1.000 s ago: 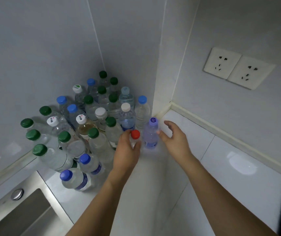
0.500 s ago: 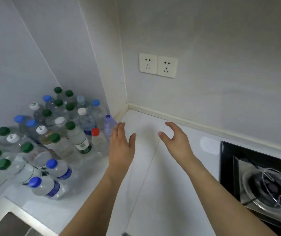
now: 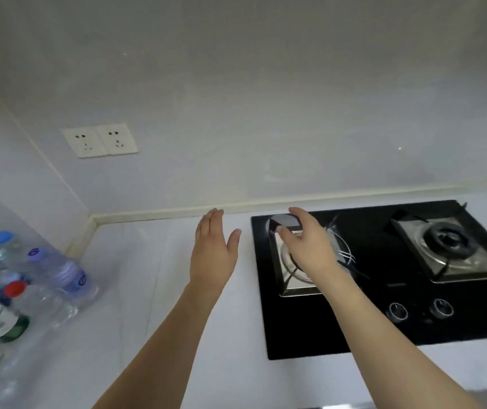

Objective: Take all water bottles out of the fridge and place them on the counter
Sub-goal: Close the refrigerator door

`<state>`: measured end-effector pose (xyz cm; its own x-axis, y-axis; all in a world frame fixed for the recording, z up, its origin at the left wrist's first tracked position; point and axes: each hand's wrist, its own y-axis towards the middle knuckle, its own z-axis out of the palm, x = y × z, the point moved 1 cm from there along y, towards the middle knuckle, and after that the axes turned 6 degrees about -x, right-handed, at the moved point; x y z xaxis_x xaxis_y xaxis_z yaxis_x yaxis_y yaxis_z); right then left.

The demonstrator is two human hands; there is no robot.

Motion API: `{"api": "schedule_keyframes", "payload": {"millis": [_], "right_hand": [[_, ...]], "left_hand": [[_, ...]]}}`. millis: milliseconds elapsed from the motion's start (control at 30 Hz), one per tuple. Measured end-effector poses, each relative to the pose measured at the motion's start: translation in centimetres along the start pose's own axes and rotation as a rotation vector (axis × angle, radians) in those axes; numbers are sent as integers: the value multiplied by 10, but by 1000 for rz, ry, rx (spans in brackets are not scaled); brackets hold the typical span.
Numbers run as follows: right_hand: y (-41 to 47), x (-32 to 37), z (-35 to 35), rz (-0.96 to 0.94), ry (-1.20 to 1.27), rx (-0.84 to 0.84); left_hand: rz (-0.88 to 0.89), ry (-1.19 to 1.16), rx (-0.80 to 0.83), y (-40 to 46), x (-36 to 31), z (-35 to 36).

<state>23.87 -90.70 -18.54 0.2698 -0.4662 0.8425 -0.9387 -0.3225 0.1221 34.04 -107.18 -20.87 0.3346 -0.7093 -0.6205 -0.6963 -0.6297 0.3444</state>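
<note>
Head view: left hand (image 3: 214, 258) flat, fingers straight; right hand (image 3: 307, 246) loosely spread; both hold nothing.

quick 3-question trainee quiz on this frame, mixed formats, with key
1. True or false: the left hand grips the red-capped bottle.
2. Multiple choice: the right hand appears in front of A) the sink, B) the gas hob, C) the wall sockets.
3. Fill in: the bottles stand at the ____ edge of the view, on the white counter.

Key:
1. False; both hands are open and hold nothing.
2. B; it shows over the hob's nearer burner.
3. Left.
</note>
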Motion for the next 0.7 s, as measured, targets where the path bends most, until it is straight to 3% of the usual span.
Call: {"api": "schedule_keyframes", "payload": {"millis": [267,500,700], "right_hand": [[-32,-68,-135,131,-54,-180],[-78,-100,-205,269,-104,-436],[-117,-111,-244,359,-170,-590]], "left_hand": [[232,-101,155,-30,-124,72],[447,-144,358,-48,-187,124],[568,-225,434,-73,-228,144]]}}
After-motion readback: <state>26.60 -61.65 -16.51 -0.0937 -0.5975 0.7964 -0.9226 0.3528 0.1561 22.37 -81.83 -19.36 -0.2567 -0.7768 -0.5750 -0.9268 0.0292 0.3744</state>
